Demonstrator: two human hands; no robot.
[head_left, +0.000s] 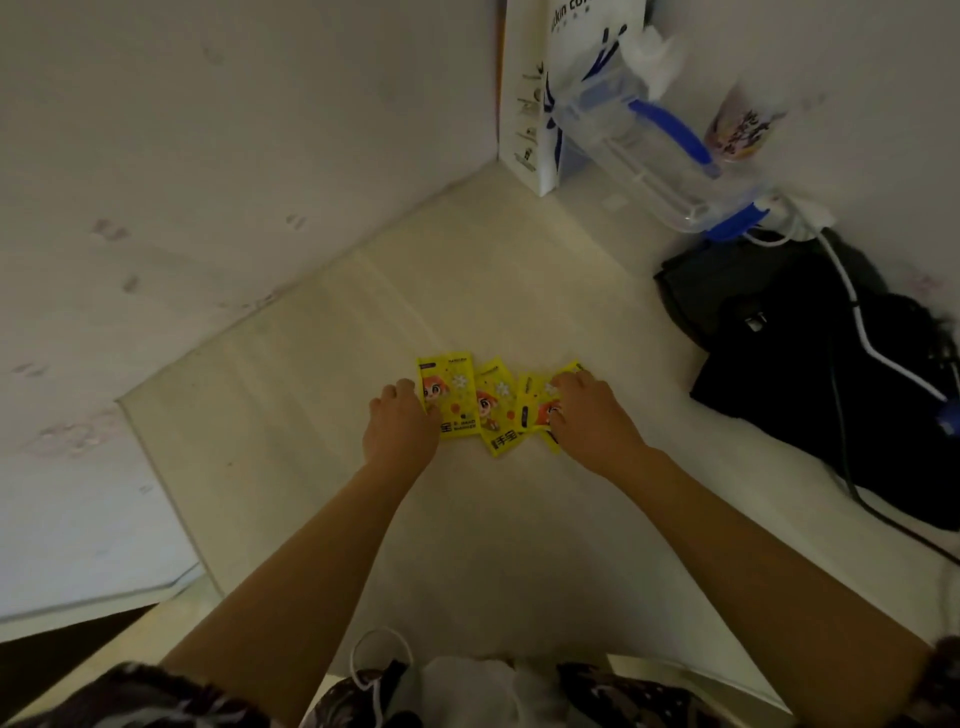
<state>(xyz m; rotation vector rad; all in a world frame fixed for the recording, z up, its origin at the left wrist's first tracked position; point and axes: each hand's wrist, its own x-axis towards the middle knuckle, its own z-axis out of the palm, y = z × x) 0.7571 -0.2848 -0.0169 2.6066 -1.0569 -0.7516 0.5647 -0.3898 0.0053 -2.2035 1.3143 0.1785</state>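
Several yellow packets (493, 405) with a cartoon figure printed on them lie side by side and overlapping on a pale desk (322, 364). My left hand (402, 423) lies on the left edge of the leftmost packet, its fingers curled over that edge. My right hand (589, 415) covers the rightmost packets, fingers bent down onto them. Whether either hand actually pinches a packet is hidden by the hand itself.
A white paper bag (524, 104) stands in the back corner. A clear container with blue clips (649, 150) leans beside it. A black bag (831, 364) with cables lies at the right. Walls enclose the desk at left and back. A white face mask (379, 670) hangs near my chest.
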